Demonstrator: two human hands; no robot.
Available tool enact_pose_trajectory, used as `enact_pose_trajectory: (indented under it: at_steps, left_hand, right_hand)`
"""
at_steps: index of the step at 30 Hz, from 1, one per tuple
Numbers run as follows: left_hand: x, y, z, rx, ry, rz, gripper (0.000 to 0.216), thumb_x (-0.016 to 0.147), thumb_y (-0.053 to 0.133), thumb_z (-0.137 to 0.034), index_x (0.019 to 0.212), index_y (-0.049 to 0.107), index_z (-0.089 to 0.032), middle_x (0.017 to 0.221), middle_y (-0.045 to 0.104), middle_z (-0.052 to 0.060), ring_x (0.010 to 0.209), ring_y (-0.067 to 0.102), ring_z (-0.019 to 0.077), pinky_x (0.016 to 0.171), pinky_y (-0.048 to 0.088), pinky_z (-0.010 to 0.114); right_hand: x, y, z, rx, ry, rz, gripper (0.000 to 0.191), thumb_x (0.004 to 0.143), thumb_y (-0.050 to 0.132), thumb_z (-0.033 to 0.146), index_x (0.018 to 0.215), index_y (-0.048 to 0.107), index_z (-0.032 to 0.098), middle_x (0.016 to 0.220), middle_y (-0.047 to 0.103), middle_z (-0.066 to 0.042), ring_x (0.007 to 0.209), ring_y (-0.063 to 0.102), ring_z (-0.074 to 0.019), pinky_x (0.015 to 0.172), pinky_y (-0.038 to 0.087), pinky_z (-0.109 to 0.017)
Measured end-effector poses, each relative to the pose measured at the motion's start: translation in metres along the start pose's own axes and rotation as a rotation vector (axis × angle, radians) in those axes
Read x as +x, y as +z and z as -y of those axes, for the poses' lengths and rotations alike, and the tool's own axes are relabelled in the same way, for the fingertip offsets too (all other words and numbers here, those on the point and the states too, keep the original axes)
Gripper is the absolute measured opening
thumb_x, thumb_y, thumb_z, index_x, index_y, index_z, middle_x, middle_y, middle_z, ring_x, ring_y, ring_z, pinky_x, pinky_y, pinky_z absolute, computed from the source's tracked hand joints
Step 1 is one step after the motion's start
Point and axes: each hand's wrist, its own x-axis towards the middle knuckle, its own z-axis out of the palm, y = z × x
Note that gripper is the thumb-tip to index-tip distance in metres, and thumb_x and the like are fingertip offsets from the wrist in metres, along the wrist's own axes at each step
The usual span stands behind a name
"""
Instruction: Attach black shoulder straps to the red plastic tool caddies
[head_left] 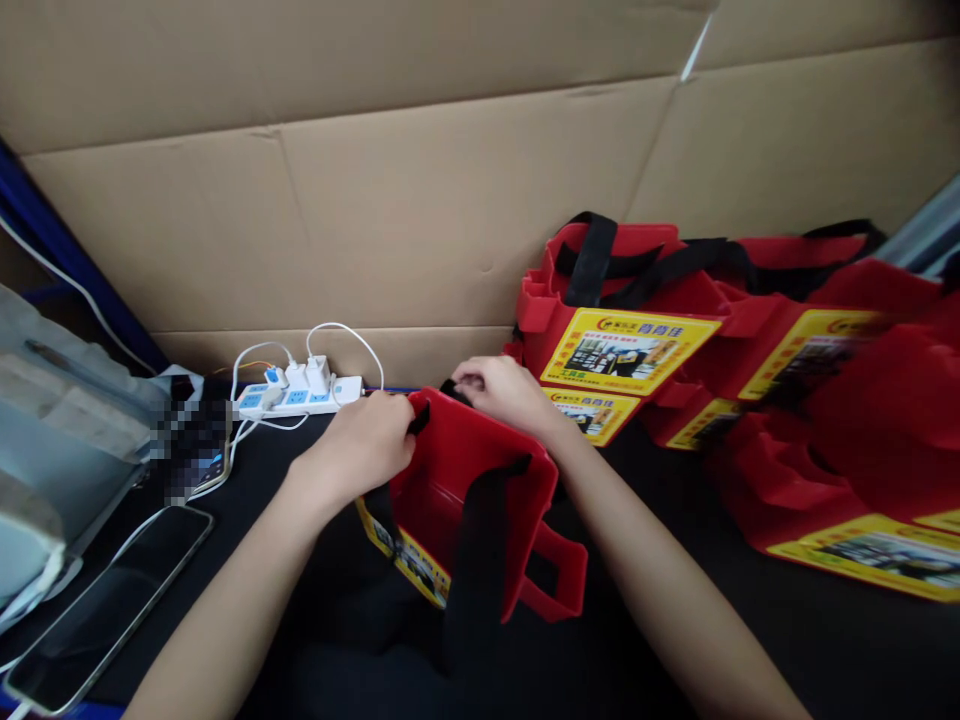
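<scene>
A red plastic tool box (461, 455) with a yellow printed label stands tilted in front of me, its open top facing up toward me. A wide black strap (484, 540) hangs over its near side. My left hand (367, 445) is closed at the box's upper left corner, where a bit of black strap shows beside the fingers. Behind the far rim, my right hand (499, 390) has its fingers curled in a pinch on a black strap end. The right fingertips are partly hidden.
Several similar red tool boxes (536, 315) with black straps are stacked at right. A white power strip (300, 397) with chargers and cables sits at the back left. A phone (112, 605) lies at far left, beside grey-white bags (67, 400). Cardboard (390, 230) walls the back.
</scene>
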Motion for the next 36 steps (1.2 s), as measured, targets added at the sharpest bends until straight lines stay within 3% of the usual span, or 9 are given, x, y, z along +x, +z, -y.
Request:
enact_pose_trajectory:
  at_steps: [4, 7, 10, 16, 20, 22, 28, 33, 36]
  left_hand:
    - [-0.003, -0.006, 0.012, -0.092, 0.029, 0.093, 0.013, 0.073, 0.047, -0.019, 0.067, 0.059, -0.016, 0.067, 0.061, 0.007, 0.059, 0.057, 0.0184, 0.052, 0.036, 0.027]
    - [-0.001, -0.006, 0.012, -0.149, -0.008, 0.058, 0.017, 0.073, 0.045, -0.017, 0.062, 0.057, -0.015, 0.06, 0.06, 0.006, 0.053, 0.056, 0.0165, 0.052, 0.037, 0.027]
    - [0.001, -0.004, 0.009, -0.179, -0.042, 0.002, 0.016, 0.074, 0.045, -0.017, 0.064, 0.058, -0.014, 0.054, 0.059, 0.005, 0.05, 0.056, 0.0159, 0.052, 0.037, 0.027]
    - [-0.006, -0.011, 0.013, -0.27, -0.067, 0.11, 0.015, 0.074, 0.049, -0.019, 0.068, 0.061, -0.015, 0.048, 0.06, 0.002, 0.046, 0.057, 0.0145, 0.051, 0.04, 0.024]
    - [-0.003, -0.012, 0.009, -0.232, -0.093, 0.056, 0.018, 0.077, 0.048, -0.021, 0.069, 0.062, -0.015, 0.05, 0.061, 0.003, 0.049, 0.059, 0.0159, 0.052, 0.041, 0.025]
    - [0.0, -0.01, 0.005, -0.196, -0.11, 0.024, 0.018, 0.079, 0.047, -0.021, 0.07, 0.062, -0.014, 0.054, 0.062, 0.005, 0.053, 0.06, 0.0167, 0.053, 0.041, 0.025]
    - [-0.001, -0.008, 0.004, -0.119, -0.141, 0.037, 0.018, 0.079, 0.047, -0.021, 0.078, 0.062, -0.012, 0.065, 0.064, 0.008, 0.059, 0.061, 0.0167, 0.054, 0.041, 0.024]
    - [-0.001, -0.007, 0.005, -0.112, -0.125, 0.017, 0.021, 0.08, 0.044, -0.02, 0.08, 0.062, -0.012, 0.067, 0.064, 0.008, 0.06, 0.06, 0.0158, 0.053, 0.04, 0.024]
    - [-0.001, -0.006, 0.006, -0.052, -0.1, 0.015, 0.022, 0.079, 0.043, -0.021, 0.078, 0.063, -0.012, 0.071, 0.064, 0.01, 0.061, 0.059, 0.0173, 0.052, 0.038, 0.026]
  right_hand:
    - [-0.004, -0.011, -0.009, -0.181, 0.131, -0.09, 0.028, 0.074, 0.052, 0.013, 0.099, 0.065, 0.017, 0.1, 0.063, -0.013, 0.087, 0.059, -0.0237, 0.072, 0.043, -0.034]
    - [-0.007, -0.015, 0.0, 0.008, -0.224, 0.0, 0.049, 0.074, 0.057, 0.016, 0.122, 0.051, 0.023, 0.12, 0.054, -0.007, 0.099, 0.053, -0.0188, 0.083, 0.042, -0.032]
    - [-0.007, -0.014, 0.01, 0.097, -0.444, 0.107, 0.028, 0.083, 0.048, 0.02, 0.107, 0.061, 0.023, 0.109, 0.061, -0.003, 0.096, 0.054, -0.0156, 0.083, 0.041, -0.029]
    - [-0.006, -0.015, -0.008, -0.31, 0.042, 0.009, 0.017, 0.076, 0.053, 0.016, 0.086, 0.068, 0.015, 0.089, 0.063, -0.012, 0.087, 0.057, -0.024, 0.072, 0.042, -0.034]
    - [-0.009, -0.017, -0.005, -0.108, -0.29, 0.044, 0.033, 0.077, 0.056, 0.018, 0.11, 0.06, 0.023, 0.111, 0.058, -0.007, 0.103, 0.049, -0.0197, 0.086, 0.039, -0.032]
    - [-0.008, -0.014, 0.001, 0.001, -0.421, 0.092, 0.028, 0.082, 0.049, 0.018, 0.106, 0.062, 0.024, 0.107, 0.061, -0.004, 0.099, 0.051, -0.0161, 0.085, 0.039, -0.029]
    - [-0.006, -0.01, 0.001, -0.327, -0.103, -0.029, 0.021, 0.084, 0.045, 0.019, 0.086, 0.065, 0.014, 0.09, 0.062, -0.012, 0.086, 0.053, -0.0227, 0.069, 0.04, -0.031]
    - [-0.007, -0.009, 0.001, -0.196, -0.406, 0.063, 0.022, 0.086, 0.047, 0.024, 0.103, 0.06, 0.023, 0.11, 0.058, -0.004, 0.098, 0.048, -0.0185, 0.084, 0.036, -0.031]
    - [-0.005, -0.009, -0.001, -0.351, -0.251, 0.003, 0.019, 0.084, 0.048, 0.024, 0.085, 0.065, 0.016, 0.093, 0.062, -0.009, 0.09, 0.05, -0.0227, 0.08, 0.034, -0.037]
